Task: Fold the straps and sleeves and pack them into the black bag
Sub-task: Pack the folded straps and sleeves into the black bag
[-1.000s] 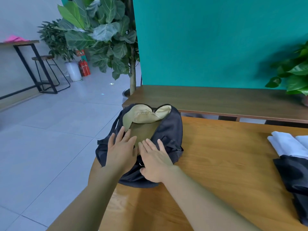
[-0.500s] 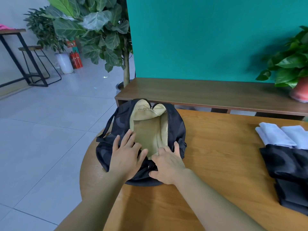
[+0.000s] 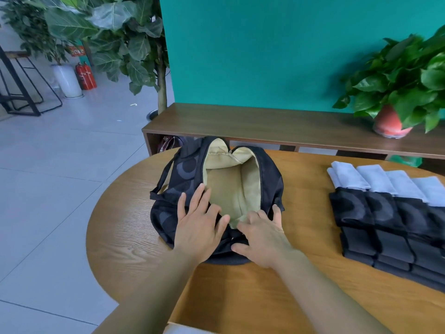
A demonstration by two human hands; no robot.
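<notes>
The black bag (image 3: 183, 169) lies on the left part of the wooden table (image 3: 301, 261), its zip open wide and its beige lining (image 3: 231, 186) showing. Nothing is visible inside it. My left hand (image 3: 199, 227) rests flat on the bag's left flap with straight, spread fingers. On the near right rim lies my right hand (image 3: 262, 235), fingers spread over the fabric and fingertips at the opening's edge. Folded black pieces (image 3: 385, 227) and folded white pieces (image 3: 385, 182) lie in rows on the table to the right.
A low wooden bench (image 3: 265, 124) runs behind the table against a teal wall, with a potted plant in a red pot (image 3: 390, 121) at its right end. A tall leafy plant (image 3: 134, 44) stands at the back left. Grey tiled floor lies left.
The bag's opening has spread wider as my hands moved apart on its rim. The view has swung right and down, bringing more of the folded pieces into sight.
</notes>
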